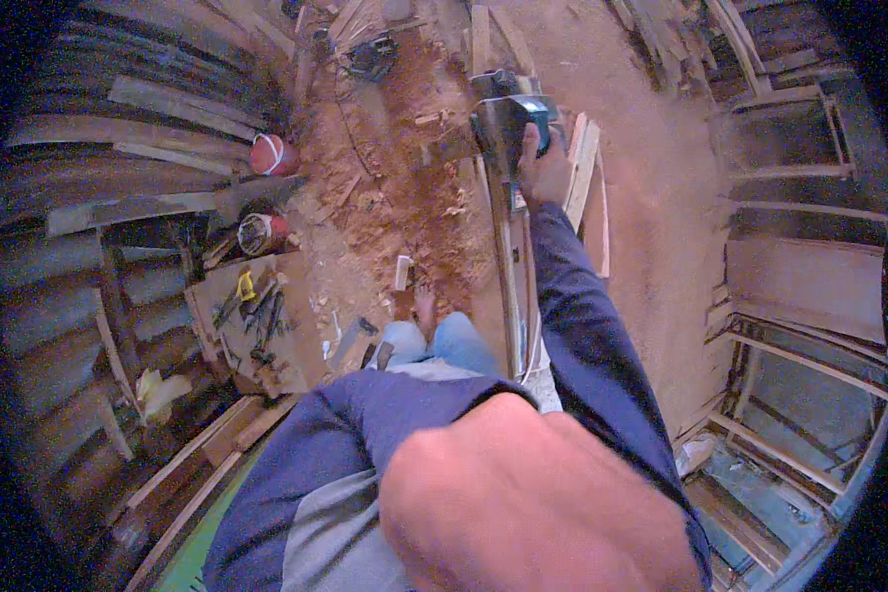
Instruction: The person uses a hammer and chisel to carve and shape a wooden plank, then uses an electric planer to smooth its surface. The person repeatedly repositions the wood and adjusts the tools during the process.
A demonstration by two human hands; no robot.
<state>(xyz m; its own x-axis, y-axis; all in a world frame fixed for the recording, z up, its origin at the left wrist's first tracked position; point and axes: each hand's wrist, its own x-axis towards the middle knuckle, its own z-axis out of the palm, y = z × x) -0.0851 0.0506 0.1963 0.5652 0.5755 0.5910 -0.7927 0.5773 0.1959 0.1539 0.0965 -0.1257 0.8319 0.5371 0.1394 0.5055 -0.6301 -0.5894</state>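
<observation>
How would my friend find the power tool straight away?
Find the long dark blue sleeve stretching up the picture, right of the jeans. Follow it to the right hand, which grips the power tool. Unlike the pale wood boards beside it, the tool is chunky, black and teal.

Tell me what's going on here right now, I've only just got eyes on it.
The person's right hand is gripping a teal and black power tool at arm's length, at the far end of a long, narrow timber that runs back toward the body. Whether the tool is running, I can't tell. A big blurred pink shape fills the foreground; I can't say if that's the left hand. Off to the left are two red buckets and some scattered hand tools.
</observation>
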